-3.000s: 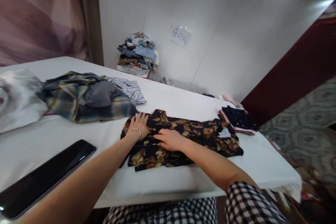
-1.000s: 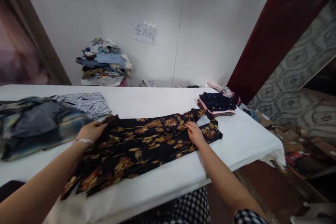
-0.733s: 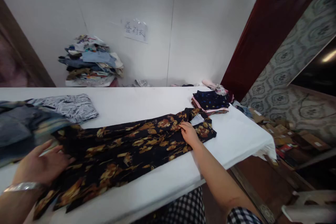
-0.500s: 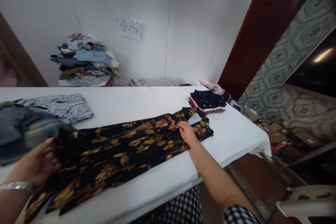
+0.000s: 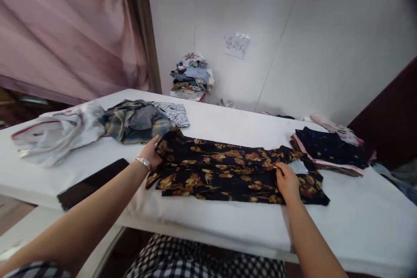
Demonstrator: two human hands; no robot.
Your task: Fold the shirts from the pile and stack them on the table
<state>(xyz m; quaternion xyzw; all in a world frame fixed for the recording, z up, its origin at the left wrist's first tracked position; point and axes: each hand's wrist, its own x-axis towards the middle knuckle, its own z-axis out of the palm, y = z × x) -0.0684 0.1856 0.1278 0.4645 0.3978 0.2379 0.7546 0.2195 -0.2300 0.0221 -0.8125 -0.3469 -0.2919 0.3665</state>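
A black shirt (image 5: pixel 224 167) with brown and gold flowers lies lengthwise across the white table, its collar end to the right, where a pale patch shows inside the neck. At its left end my left hand (image 5: pixel 152 153), with a silver bracelet at the wrist, is closed on the gathered cloth; some of its fingers are hidden. Near the collar, my right hand (image 5: pixel 288 181) pinches the upper layer of the fabric. Just beyond my left hand lies a crumpled plaid shirt (image 5: pixel 125 117), touching or very near the black one.
A white garment (image 5: pixel 65 132) and a black-and-white printed one (image 5: pixel 174 113) lie at the left. A dark flat device (image 5: pixel 93 182) rests near the front edge. Folded clothes (image 5: pixel 332 147) are stacked at the right. Behind the table (image 5: pixel 234 221) rises a clothes pile (image 5: pixel 192 76).
The view has swung left, bringing in the curtain, white garment and dark device. My left hand still holds the shirt's left end; my right hand stays near the collar.
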